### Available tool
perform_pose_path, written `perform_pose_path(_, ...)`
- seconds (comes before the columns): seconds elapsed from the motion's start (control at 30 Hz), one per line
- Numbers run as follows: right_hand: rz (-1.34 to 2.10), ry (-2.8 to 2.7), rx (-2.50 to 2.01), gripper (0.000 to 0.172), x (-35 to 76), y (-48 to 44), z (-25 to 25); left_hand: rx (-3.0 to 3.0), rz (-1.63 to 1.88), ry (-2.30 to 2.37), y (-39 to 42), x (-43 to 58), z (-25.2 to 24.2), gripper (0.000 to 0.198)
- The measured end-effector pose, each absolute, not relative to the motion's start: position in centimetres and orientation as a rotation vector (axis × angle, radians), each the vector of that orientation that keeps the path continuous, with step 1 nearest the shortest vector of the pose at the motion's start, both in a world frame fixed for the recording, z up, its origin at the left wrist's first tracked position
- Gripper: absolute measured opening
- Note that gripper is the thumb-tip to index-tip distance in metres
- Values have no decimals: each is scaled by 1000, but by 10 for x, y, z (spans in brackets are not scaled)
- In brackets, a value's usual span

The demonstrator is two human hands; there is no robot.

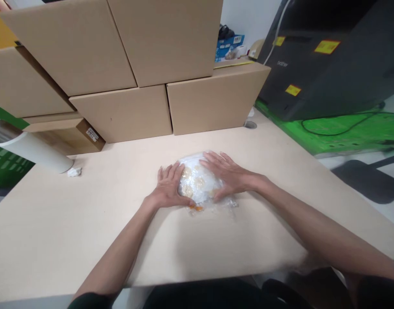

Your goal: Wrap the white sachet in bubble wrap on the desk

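A clear plastic package (200,182) with white contents and several yellowish round shapes lies on the light wooden table (87,223). My left hand (171,186) rests against its left side, fingers apart, with the thumb along the near edge by a small orange mark. On the right part of the package lies my right hand (227,174), its fingers spread over the top and side. Crinkled plastic sticks out at the near right edge, below my right palm.
Cardboard boxes (126,113) are stacked along the table's back. A white bottle (37,152) with a metal cap and a crumpled white scrap (74,172) are at the left. Beyond the right edge is a dark machine (300,73) over a green surface (348,131).
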State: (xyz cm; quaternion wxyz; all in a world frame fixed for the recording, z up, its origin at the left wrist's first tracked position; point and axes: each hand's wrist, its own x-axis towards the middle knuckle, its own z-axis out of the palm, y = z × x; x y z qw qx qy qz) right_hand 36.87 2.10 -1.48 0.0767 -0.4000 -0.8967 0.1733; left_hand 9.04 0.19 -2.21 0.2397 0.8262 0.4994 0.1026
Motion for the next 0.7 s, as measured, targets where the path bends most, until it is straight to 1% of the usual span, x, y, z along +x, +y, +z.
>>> perform_pose_path(0.13,622,-2697,-1200,127,372,31,-24,2258,295,1345,3,88,-25,129)
perform_pose_path(0.33,674,-2660,-1215,132,371,29,-34,2247,260,1346,2,87,-26,131)
perform_pose_path(0.53,779,-2472,-1407,138,366,15,-32,2166,363,1446,-1,88,-27,135)
perform_pose_path(0.63,881,-2215,-1476,130,367,6,-28,2142,422,1455,-5,88,-26,122)
perform_pose_path(0.7,981,-2008,-1535,122,365,0,-25,2116,440,1441,-9,89,-23,108)
